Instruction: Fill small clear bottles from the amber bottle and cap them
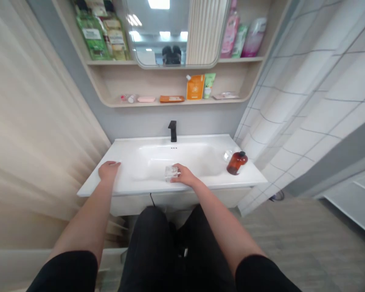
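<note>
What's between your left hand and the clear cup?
In the head view, just the white washbasin's rim lies between the left hand and the clear cup.

Glossy white ceramic basin (134, 152), matt black metal faucet (172, 131), smooth amber bottle (237, 163) and clear cup (169, 173), both seemingly glass.

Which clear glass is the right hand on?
The clear tumbler at the front of the basin, under the right hand; the other clear glass stands beside the amber bottle.

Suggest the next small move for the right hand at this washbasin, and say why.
Probably curl the right hand more fully around the clear glass tumbler. Its fingers seem only to press against the tumbler's side, and the tumbler sits close to the front rim of the white basin, so a fuller grip looks safer.
</note>
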Motion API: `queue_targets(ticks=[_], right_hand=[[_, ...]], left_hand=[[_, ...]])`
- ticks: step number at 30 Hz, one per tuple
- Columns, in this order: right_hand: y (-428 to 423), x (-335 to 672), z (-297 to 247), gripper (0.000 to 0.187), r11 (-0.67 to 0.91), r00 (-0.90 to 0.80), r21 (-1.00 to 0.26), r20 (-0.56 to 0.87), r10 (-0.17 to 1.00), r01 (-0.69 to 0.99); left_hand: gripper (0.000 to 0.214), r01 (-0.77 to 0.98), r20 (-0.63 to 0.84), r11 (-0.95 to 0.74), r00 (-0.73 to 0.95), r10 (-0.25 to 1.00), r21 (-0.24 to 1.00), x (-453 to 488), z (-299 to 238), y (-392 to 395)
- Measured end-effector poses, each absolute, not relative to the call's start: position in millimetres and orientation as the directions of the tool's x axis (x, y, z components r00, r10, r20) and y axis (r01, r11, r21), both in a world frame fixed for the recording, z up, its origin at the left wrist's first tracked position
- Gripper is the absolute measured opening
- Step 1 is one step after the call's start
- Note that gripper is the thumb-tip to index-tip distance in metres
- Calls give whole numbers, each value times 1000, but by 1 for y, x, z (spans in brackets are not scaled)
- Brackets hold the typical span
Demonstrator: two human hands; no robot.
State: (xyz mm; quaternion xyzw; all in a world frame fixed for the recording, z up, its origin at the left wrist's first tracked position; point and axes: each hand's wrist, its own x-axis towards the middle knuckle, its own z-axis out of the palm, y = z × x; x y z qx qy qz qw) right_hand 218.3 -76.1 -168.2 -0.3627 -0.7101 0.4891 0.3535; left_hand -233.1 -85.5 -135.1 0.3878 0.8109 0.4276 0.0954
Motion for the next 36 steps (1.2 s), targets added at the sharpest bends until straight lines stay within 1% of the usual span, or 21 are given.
queue_targets(ticks=[2,3,4,5,7,9,10,11,12,13,15,16,18,21,24,26,28,29,31,34,36], right_hand=[[-75,218,-169,73,251,-481,-954,145,865,164],[-74,218,-170,74,251,-476,-955,147,867,162],[-74,218,-171,75,252,-474,-955,150,867,158],[-73,218,-172,75,253,-477,-956,155,865,150],[-72,219,-174,74,256,-491,-959,164,856,125],[-72,218,-174,73,254,-511,-962,170,843,99],[-72,218,-174,74,253,-517,-963,172,838,89],[-72,218,-174,75,255,-520,-964,177,836,81],[-73,218,-174,76,263,-519,-962,188,834,74],[-73,217,-173,78,278,-517,-958,203,831,70],[-75,217,-173,79,320,-514,-945,244,822,63],[-75,217,-173,80,340,-516,-938,262,816,61],[-75,217,-174,81,363,-521,-929,279,807,66],[-74,217,-175,87,371,-530,-927,285,799,62],[-74,217,-176,96,345,-566,-938,270,779,26],[-74,216,-175,107,327,-596,-944,244,765,34],[-74,216,-174,117,326,-616,-941,206,761,87],[-74,216,-174,119,329,-621,-937,189,761,118],[-73,215,-175,113,336,-620,-927,167,766,165],[-72,214,-176,83,354,-586,-916,184,789,188],[-72,213,-177,65,363,-560,-913,204,803,188]], left_hand=[[28,588,192,412,-706,682,696,-231,-134,-86],[30,618,235,427,-710,664,660,-228,-132,-88],[33,657,304,400,-693,653,639,-225,-130,-93],[35,700,391,349,-665,636,623,-220,-128,-99],[36,778,551,195,-574,606,597,-202,-123,-114],[36,800,614,-37,-429,662,599,-173,-120,-131],[36,760,598,-173,-326,732,627,-153,-121,-137],[38,680,544,-288,-194,816,675,-132,-122,-142],[47,578,481,-358,-69,874,734,-109,-124,-145],[60,487,429,-384,22,903,784,-87,-128,-147],[81,391,351,-369,121,929,843,-47,-135,-144],[86,364,316,-352,157,936,862,-31,-138,-141],[84,340,268,-320,191,944,884,-9,-144,-135],[74,316,255,-294,159,954,902,2,-150,-128],[73,307,289,-299,78,954,904,0,-153,-129],[69,328,311,-292,-4,951,898,-4,-153,-135],[67,363,321,-258,-126,939,895,-12,-152,-142],[68,381,321,-230,-193,927,896,-18,-150,-146],[72,417,314,-163,-326,892,894,-36,-146,-155],[74,492,326,-48,-497,804,869,-74,-139,-166],[74,555,357,30,-574,737,831,-105,-136,-172]])
